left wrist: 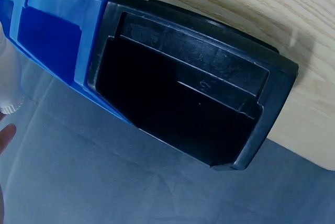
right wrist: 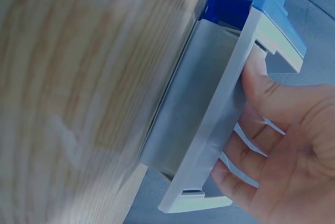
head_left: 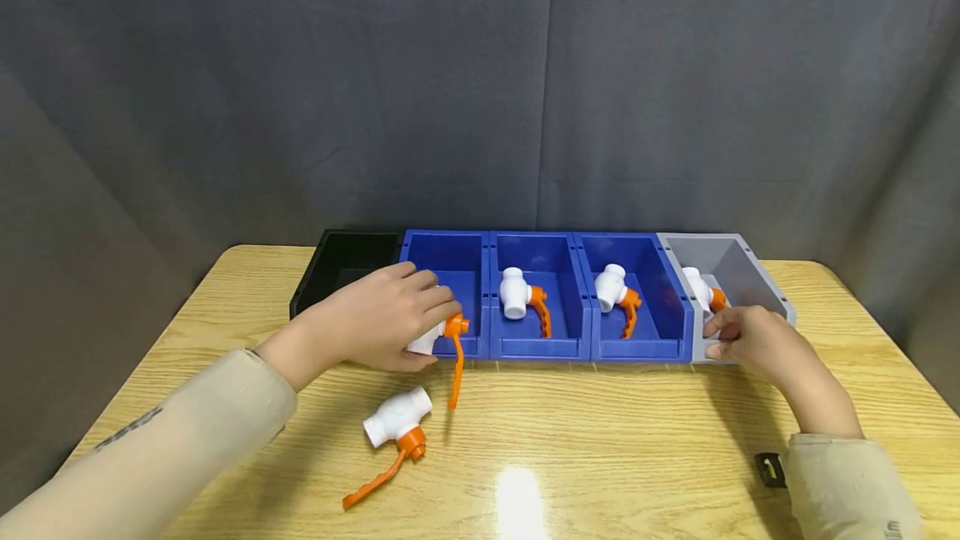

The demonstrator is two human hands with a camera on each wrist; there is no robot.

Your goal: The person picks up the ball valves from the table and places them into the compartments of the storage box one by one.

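Observation:
My left hand (head_left: 393,315) holds a white ball valve (head_left: 426,340) with an orange lever, in front of the left blue bin (head_left: 450,252). The lever hangs down toward the table. In the left wrist view, part of this white valve (left wrist: 9,80) shows at the left edge beside a fingertip. A second ball valve (head_left: 397,415) lies on the table below that hand. My right hand (head_left: 757,340) reaches over the front of the grey bin (right wrist: 209,114), its fingers relaxed just inside the front wall. Beside the fingertips, another ball valve (head_left: 697,286) lies in that bin.
The middle blue bin (head_left: 532,248) and the right blue bin (head_left: 615,247) each contain one ball valve. A black bin (left wrist: 199,35) stands at the row's left end. Behind the wooden table (head_left: 600,440) hangs a grey curtain (head_left: 480,90). A small black piece (head_left: 770,470) is beside the right sleeve.

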